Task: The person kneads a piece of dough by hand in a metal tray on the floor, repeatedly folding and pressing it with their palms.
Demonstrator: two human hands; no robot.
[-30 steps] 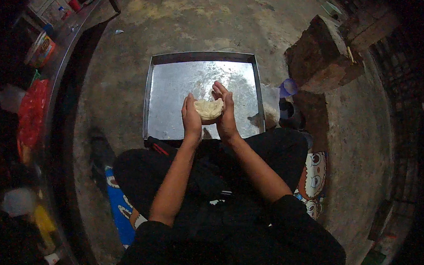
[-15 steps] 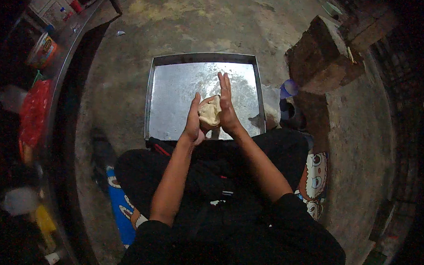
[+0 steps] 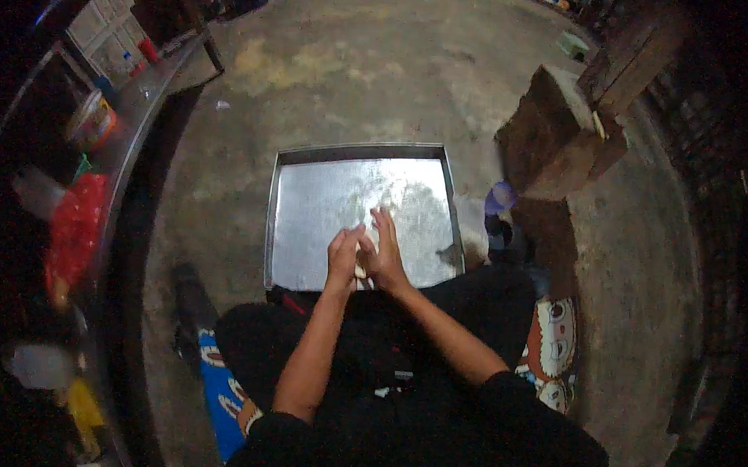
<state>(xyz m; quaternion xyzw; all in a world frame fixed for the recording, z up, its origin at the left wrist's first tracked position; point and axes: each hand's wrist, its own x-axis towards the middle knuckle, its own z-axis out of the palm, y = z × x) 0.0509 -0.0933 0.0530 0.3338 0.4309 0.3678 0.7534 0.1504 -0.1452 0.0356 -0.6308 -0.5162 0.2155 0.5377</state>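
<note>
Hands: your left hand [image 3: 343,261] and right hand [image 3: 387,255] are pressed palm to palm, fingers straight, over the near edge of the metal tray [image 3: 308,222].
Dough: one pale lump [image 3: 360,271], squeezed between your palms, only a sliver showing.
Handling: it looks soft, light and probably sticky; cup it with full palms, not fingertips.
Count: one tray, one lump, two hands.
Around: wooden blocks [image 3: 558,137] beyond the tray's far right corner.
</note>
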